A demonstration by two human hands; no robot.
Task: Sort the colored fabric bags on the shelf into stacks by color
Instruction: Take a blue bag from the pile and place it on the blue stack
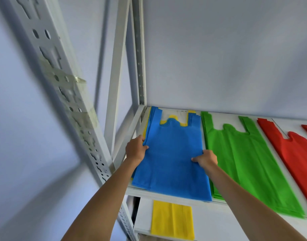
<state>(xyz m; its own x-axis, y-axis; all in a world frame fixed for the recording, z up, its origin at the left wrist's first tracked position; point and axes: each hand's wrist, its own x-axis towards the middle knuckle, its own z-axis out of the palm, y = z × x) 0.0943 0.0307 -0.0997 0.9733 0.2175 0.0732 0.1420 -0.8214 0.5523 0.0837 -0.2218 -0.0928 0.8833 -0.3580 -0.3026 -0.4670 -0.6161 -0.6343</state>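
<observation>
Pinching the blue bag (170, 159) at both side edges, your left hand (135, 150) and right hand (206, 159) are grasping soft, light, limp fabric that likely needs edge support.

A white metal rack in the corner of a pale blue room

The near post (62, 94) of the rack has rows of holes, and clear tape (65, 76) is stuck around it. Right of this post stands the back post (139, 54), with a slanted bar (117, 66) leaning beside it. Behind both is a plain wall (227, 49). Another wall (18, 136), left of the near post, shows soft grey shadows.
</observation>
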